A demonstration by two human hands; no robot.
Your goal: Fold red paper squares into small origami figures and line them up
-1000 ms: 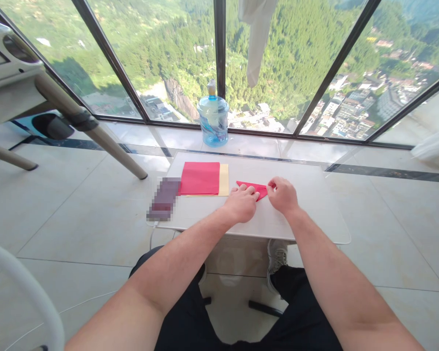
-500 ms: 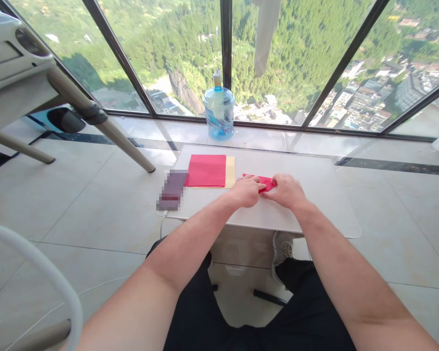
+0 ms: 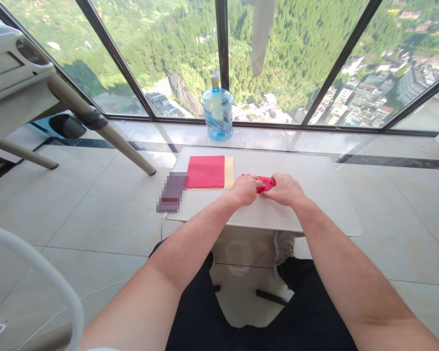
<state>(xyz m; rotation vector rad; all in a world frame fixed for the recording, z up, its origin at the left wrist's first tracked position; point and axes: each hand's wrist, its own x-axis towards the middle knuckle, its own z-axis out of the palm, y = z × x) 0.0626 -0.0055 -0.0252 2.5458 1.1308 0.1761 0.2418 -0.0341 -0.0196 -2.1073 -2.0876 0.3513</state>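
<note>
A small folded red paper [image 3: 266, 182] lies on the white low table [image 3: 314, 195]. My left hand [image 3: 244, 189] presses on its left part with curled fingers. My right hand [image 3: 286, 189] pinches its right end, fingers closed on the paper. Both hands touch each other over the fold and hide most of the sheet. A stack of flat paper, a red sheet [image 3: 205, 171] over a pale yellow sheet [image 3: 229, 172], lies just left of my left hand.
A blurred dark phone-like object [image 3: 172, 191] sits at the table's left edge with a cable hanging down. A blue water jug [image 3: 217, 113] stands by the window behind the table. A beige table leg [image 3: 106, 130] slants at left. My shoe [image 3: 283, 247] shows under the table.
My right hand has folded the paper's right tip leftward, so the long red triangle is now a shorter piece. Both hands have closed in together over it.
</note>
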